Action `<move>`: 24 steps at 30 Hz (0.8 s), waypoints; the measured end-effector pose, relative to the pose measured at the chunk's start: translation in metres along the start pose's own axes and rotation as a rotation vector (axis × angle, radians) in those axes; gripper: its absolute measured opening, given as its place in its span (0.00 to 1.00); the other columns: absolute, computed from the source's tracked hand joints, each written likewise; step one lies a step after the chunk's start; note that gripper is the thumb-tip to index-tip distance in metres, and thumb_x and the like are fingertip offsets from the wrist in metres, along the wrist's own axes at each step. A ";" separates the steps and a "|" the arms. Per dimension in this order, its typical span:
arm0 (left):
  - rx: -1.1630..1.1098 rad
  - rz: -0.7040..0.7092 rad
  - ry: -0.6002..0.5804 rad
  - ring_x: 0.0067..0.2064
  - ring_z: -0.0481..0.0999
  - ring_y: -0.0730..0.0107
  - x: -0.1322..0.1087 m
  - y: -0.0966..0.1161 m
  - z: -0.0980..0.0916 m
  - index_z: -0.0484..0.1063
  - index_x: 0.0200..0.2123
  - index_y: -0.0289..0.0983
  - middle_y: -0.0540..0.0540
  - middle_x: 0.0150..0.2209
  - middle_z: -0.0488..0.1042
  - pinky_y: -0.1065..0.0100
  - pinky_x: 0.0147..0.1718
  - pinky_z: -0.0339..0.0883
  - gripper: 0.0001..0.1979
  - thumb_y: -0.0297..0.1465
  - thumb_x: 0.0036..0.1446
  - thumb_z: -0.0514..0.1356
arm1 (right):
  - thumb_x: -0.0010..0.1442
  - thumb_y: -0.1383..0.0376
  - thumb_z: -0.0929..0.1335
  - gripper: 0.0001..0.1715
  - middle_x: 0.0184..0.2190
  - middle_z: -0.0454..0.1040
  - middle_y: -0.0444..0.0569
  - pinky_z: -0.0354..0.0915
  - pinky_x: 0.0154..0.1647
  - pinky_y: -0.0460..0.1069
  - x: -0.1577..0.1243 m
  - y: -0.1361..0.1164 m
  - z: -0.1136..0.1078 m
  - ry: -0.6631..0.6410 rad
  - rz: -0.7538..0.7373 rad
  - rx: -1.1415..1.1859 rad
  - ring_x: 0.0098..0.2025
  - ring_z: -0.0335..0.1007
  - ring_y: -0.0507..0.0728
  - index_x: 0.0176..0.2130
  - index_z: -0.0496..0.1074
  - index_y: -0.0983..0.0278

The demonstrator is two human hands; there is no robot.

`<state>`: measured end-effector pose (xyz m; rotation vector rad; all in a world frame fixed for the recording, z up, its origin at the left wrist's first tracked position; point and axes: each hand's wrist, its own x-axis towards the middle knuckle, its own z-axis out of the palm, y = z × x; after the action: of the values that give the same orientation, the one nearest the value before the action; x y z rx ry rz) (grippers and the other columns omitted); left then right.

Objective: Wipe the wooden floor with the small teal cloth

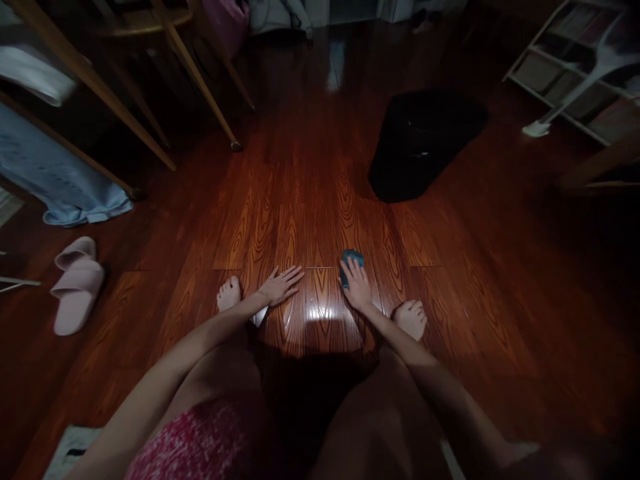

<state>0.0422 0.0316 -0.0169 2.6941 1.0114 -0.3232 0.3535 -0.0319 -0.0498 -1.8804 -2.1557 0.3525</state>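
Observation:
My right hand (357, 285) lies palm down on a small teal cloth (351, 259), pressing it against the glossy wooden floor (320, 200). Its fingers are stretched over the cloth, which shows only at the fingertips. My left hand (281, 285) rests flat on the floor to the left, fingers spread, holding nothing. Both bare feet (229, 293) are planted on the floor just behind the hands, and my knees fill the bottom of the view.
A black bin or bag (420, 143) lies on the floor ahead right. Pink slippers (75, 283) sit at the left. A wooden rack (125, 113) with hanging laundry stands at the back left, a white shelf unit (575, 73) at the back right.

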 end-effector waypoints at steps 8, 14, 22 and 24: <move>0.006 -0.007 0.013 0.75 0.45 0.58 -0.001 -0.002 0.003 0.39 0.76 0.49 0.48 0.75 0.44 0.43 0.70 0.39 0.30 0.45 0.75 0.41 | 0.69 0.54 0.62 0.43 0.76 0.41 0.56 0.42 0.73 0.67 -0.037 -0.025 0.009 -0.135 -0.270 -0.048 0.77 0.31 0.66 0.75 0.45 0.65; -0.011 -0.005 -0.006 0.75 0.44 0.58 -0.001 0.001 -0.003 0.41 0.76 0.47 0.46 0.75 0.44 0.42 0.70 0.40 0.30 0.45 0.75 0.40 | 0.69 0.56 0.62 0.40 0.76 0.46 0.52 0.44 0.74 0.62 -0.015 -0.039 0.007 -0.230 -0.498 0.021 0.77 0.34 0.61 0.74 0.49 0.61; -0.019 -0.020 -0.051 0.75 0.43 0.57 0.000 0.003 -0.006 0.41 0.76 0.45 0.46 0.76 0.43 0.39 0.70 0.38 0.30 0.44 0.75 0.41 | 0.72 0.58 0.56 0.40 0.76 0.37 0.59 0.43 0.72 0.69 -0.010 0.017 0.001 0.105 0.160 -0.049 0.77 0.31 0.68 0.75 0.41 0.69; -0.016 -0.023 -0.046 0.75 0.43 0.57 -0.001 0.002 -0.006 0.41 0.76 0.45 0.46 0.75 0.43 0.39 0.70 0.37 0.30 0.44 0.75 0.41 | 0.70 0.59 0.59 0.42 0.76 0.37 0.61 0.42 0.72 0.69 -0.022 0.014 0.000 0.084 0.119 -0.064 0.77 0.30 0.70 0.75 0.42 0.70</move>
<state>0.0441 0.0313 -0.0106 2.6502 1.0275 -0.3779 0.3693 -0.0515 -0.0558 -2.0261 -2.0288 0.2256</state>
